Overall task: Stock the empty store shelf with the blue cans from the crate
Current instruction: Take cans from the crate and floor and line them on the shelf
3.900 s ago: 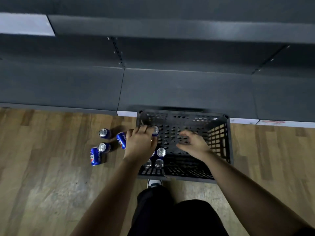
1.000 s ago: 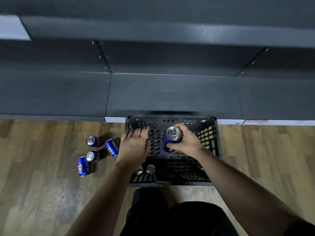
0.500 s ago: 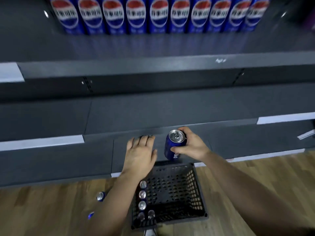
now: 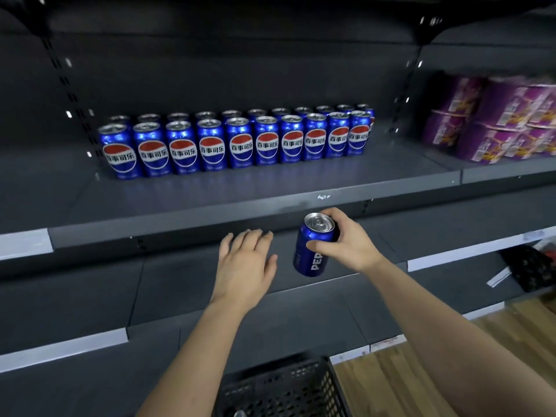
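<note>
It is dim where I stand; the dark shelving [image 4: 210,191] swallows most of the light. What brightness there is falls from overhead, toward twelve o'clock. It glints on the lids of the row of blue cans [image 4: 237,142] and on the silver top of the can [image 4: 316,245] in my right hand [image 4: 352,245]. A faint blue sheen lies on the shelf just below the row. My left hand [image 4: 243,266] is smeared at the fingertips. At two o'clock the purple packs [image 4: 493,121] are soft and streaked. Shelf edges bow toward the corners. At six o'clock the crate [image 4: 285,389] is dark and blurred.
</note>
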